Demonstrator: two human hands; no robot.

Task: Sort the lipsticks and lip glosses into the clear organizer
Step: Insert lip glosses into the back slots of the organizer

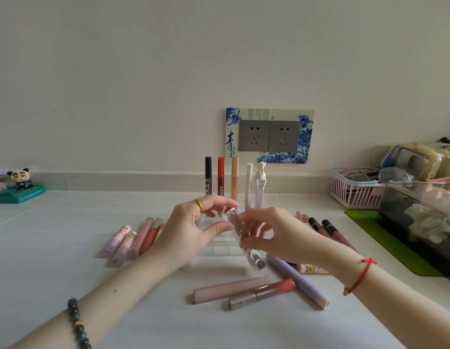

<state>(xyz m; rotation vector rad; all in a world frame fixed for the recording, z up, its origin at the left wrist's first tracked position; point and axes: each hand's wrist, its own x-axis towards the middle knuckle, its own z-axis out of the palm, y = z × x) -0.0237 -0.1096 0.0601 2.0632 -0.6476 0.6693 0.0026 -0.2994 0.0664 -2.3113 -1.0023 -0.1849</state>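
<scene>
A clear organizer sits mid-table with several tubes standing upright in its back row. Above it, both hands hold one clear, silver-capped lip gloss tilted diagonally. My left hand pinches its upper end between thumb and fingers. My right hand grips its middle. Pink and red tubes lie to the left, dark ones to the right. A pink tube, a silver-and-coral gloss and a lilac tube lie in front.
A pink basket and a dark box on a green mat crowd the right side. A small panda figurine stands at the far left by the wall. A wall socket is behind the organizer.
</scene>
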